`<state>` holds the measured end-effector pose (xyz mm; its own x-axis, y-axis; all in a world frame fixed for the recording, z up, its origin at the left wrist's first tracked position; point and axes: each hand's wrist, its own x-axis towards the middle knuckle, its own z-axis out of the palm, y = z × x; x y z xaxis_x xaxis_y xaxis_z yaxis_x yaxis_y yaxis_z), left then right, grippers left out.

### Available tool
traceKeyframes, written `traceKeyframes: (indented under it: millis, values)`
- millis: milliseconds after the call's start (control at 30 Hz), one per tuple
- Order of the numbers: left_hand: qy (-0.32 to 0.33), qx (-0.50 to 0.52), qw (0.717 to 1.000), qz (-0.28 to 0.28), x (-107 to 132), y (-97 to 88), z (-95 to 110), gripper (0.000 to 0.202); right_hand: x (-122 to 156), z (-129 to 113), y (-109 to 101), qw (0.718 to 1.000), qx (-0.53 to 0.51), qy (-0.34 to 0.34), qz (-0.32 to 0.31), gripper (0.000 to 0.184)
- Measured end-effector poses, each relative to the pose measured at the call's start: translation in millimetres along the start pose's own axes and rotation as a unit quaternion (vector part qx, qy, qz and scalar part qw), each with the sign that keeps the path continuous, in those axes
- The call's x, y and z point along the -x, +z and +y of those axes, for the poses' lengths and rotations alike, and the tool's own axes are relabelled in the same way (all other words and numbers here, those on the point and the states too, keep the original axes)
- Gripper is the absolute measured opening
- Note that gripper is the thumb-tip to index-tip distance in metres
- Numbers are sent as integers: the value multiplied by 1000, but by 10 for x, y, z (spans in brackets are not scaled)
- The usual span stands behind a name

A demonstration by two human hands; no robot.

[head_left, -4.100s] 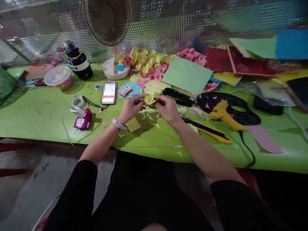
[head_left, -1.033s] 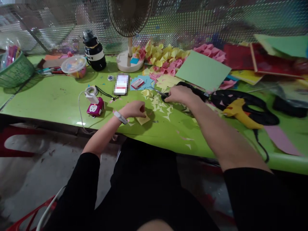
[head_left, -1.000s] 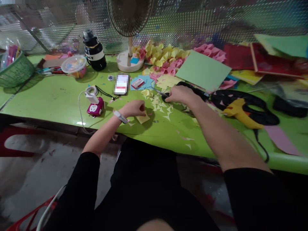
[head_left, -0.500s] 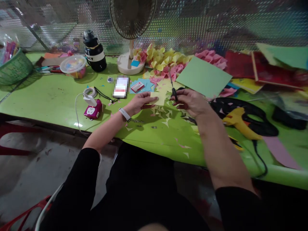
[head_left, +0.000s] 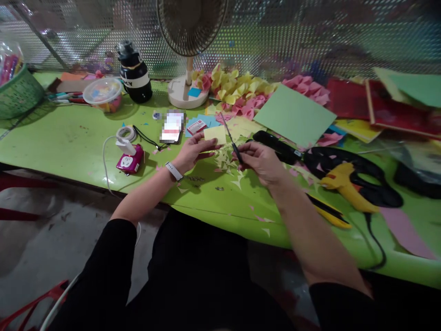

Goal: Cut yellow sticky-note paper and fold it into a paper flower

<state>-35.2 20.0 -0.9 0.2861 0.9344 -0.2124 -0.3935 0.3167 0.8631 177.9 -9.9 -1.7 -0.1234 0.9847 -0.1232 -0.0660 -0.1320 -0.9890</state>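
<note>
Between the thumb and fingers of my left hand point(head_left: 193, 154) is a small pale-yellow square of paper point(head_left: 214, 134), held just above the table. My right hand point(head_left: 259, 158) grips a pair of dark-handled scissors point(head_left: 228, 133) by the loops, the blades pointing up and left beside the paper's right edge. Under and between both hands lie pale-yellow paper scraps point(head_left: 225, 158). Beyond them are yellow paper sheets point(head_left: 243, 126) and a small red-and-white box point(head_left: 196, 127) on blue paper.
A phone point(head_left: 172, 126), a tape roll point(head_left: 126, 133) and a magenta power adapter point(head_left: 130, 158) lie left. Behind stand a fan point(head_left: 177, 92), a black bottle point(head_left: 136, 78) and folded yellow paper pieces point(head_left: 237, 87). A yellow glue gun point(head_left: 344, 181) and yellow cutter point(head_left: 329, 214) lie right.
My right hand has moved left with the scissors, whose blades now tilt further left, close to the paper. My left hand and the paper have shifted slightly left.
</note>
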Motion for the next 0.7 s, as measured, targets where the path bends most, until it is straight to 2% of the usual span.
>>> traceKeyframes:
  millis: [333,533,700]
  values:
    - [10,-58,998,-22,41,41,8,32,39,7,79,999,25,27,-20,47]
    - [33,-41,998,20,29,3,32,29,73,-73,67,999,26,13,12,49]
    - [55,-31,997,36,26,-3,62,28,76,-119,-3,995,66,66,-20,49]
